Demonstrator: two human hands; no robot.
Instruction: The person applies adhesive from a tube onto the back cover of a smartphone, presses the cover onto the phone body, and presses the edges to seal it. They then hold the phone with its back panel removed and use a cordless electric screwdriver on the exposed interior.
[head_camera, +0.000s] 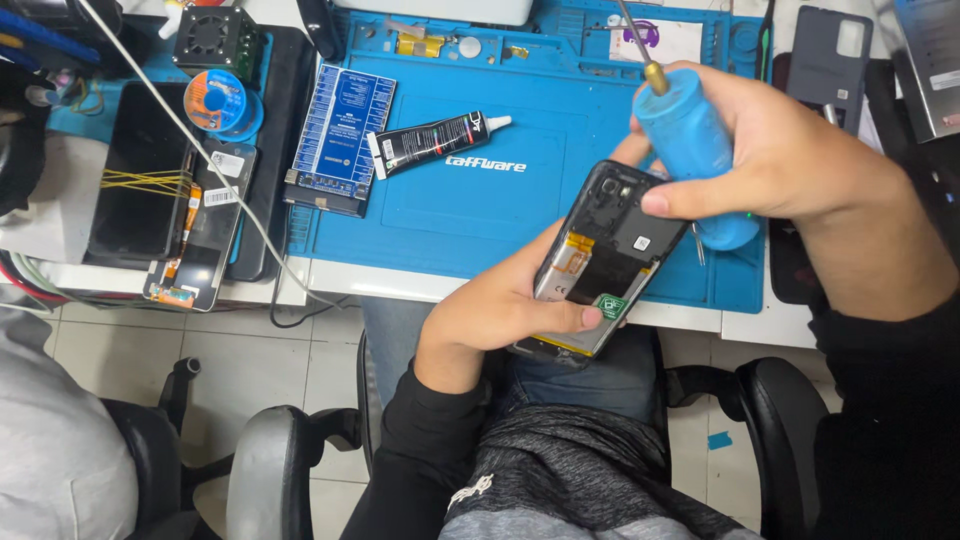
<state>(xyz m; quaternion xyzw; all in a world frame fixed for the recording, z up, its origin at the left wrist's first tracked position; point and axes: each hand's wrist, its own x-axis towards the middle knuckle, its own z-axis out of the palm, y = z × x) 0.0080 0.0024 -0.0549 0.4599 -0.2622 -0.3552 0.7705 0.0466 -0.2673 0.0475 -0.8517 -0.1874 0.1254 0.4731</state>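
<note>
we see our left hand (500, 310) wrapped around an opened phone (600, 255), fingers closed on its edges, the thumb lying over the lower part near a small green sticker (611, 305). the phone has no back cover, so its dark inner parts and a yellow strip show. it is held in the air, tilted, above our lap and just over the front edge of the blue work mat (470, 210).

our right hand (790, 150) is clamped on a blue bottle (690, 140) with a thin metal needle tip, held right over the top end of the phone; the thumb touches the phone's upper corner.

on the mat lie a black glue tube (435, 140) and, beside it, a blue circuit board (340, 135). at the left there is another phone (195, 235) bound with yellow rubber bands.
</note>
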